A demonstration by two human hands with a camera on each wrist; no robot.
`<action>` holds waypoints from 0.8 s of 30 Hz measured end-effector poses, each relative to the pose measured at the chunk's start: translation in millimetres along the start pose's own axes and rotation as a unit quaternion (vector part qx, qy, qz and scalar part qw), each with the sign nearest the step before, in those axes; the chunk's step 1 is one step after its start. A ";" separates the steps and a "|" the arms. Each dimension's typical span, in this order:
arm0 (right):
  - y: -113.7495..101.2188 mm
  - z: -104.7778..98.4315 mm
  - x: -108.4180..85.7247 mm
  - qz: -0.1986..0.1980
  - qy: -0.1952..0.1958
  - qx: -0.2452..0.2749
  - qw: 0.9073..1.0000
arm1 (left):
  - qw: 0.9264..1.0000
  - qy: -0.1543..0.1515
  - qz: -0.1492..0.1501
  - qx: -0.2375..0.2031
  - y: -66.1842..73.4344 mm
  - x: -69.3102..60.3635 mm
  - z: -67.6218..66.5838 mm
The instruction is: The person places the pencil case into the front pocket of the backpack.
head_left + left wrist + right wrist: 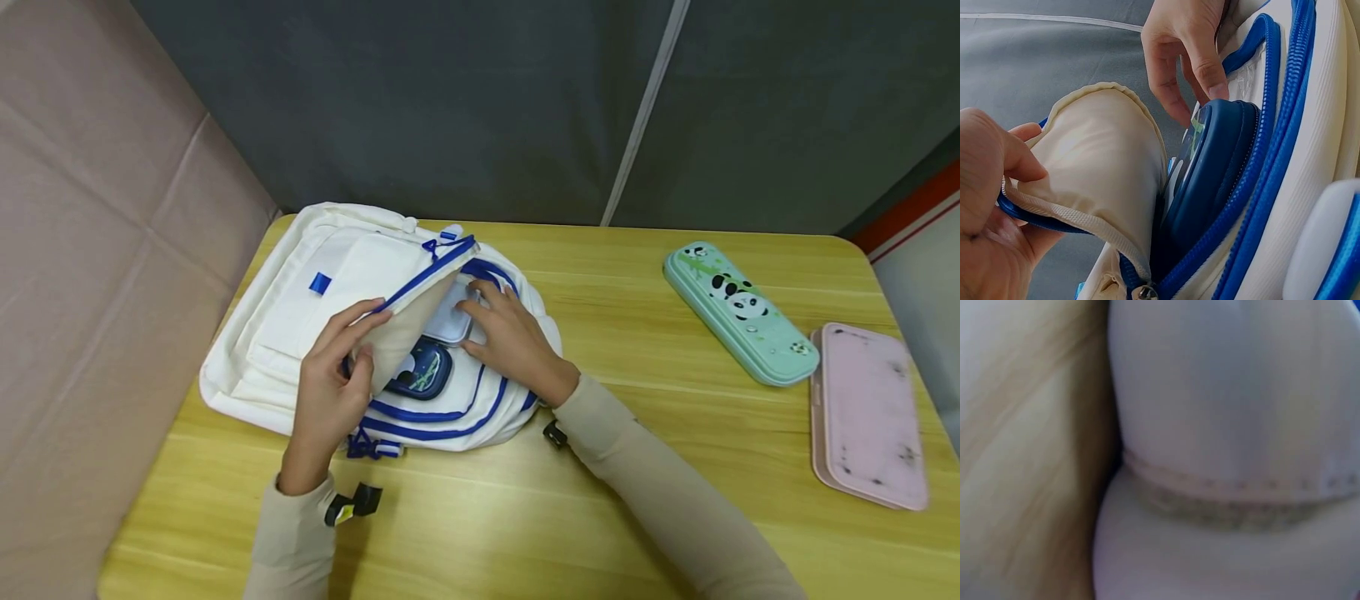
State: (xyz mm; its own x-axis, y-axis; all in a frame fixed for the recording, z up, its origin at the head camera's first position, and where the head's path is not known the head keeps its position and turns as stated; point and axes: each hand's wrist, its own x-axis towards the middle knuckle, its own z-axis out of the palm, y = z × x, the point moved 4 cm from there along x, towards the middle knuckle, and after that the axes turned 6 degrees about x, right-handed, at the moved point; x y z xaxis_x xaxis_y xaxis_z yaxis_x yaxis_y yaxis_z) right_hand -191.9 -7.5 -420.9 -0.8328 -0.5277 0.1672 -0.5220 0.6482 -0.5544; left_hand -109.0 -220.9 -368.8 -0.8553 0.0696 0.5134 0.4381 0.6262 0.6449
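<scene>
A white backpack (288, 250) with blue zips lies on the table, its front pocket unzipped. My left hand (335, 379) pinches the edge of the pocket's beige-lined flap (1100, 153) and holds it raised. Inside the pocket sit a dark blue zipped case (426, 371) with a printed top and a pale, light blue flat case (450, 317), partly hidden by the flap. Over the pale case's right edge reaches my right hand (513, 333), fingers loosely bent and spread, with no firm grip visible. The left wrist view shows those fingertips close to the dark blue case (1213, 169).
On the right of the wooden table (637, 350) lie a mint green panda pencil case (742, 312) and a pink case (870, 417), close together. A grey partition (450, 108) stands behind; a beige padded wall (112, 250) is at left. The right wrist view is blurred.
</scene>
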 end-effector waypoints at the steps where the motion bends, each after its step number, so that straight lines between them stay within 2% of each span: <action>1: 0.3 -0.5 -0.8 0.000 -0.001 0.000 1.000 | 1.000 0.001 0.000 0.001 -0.1 0.0 0.1; 10: 3.5 -7.9 -12.6 -0.010 0.004 -0.001 1.000 | 1.000 0.005 0.004 0.001 -0.7 0.3 0.9; 24: 31.0 -36.6 -52.1 0.049 0.017 0.014 0.999 | 1.000 0.002 -0.004 0.002 0.2 -1.5 2.4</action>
State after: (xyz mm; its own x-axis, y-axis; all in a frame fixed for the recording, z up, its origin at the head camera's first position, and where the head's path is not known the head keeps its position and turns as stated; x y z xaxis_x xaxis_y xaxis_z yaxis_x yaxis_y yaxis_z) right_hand -171.4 60.2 -416.9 -0.8852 -0.4442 0.1383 -0.4334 0.6793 -0.5923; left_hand -108.3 -219.0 -370.9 -0.8576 0.0607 0.5108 0.4301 0.6293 0.6473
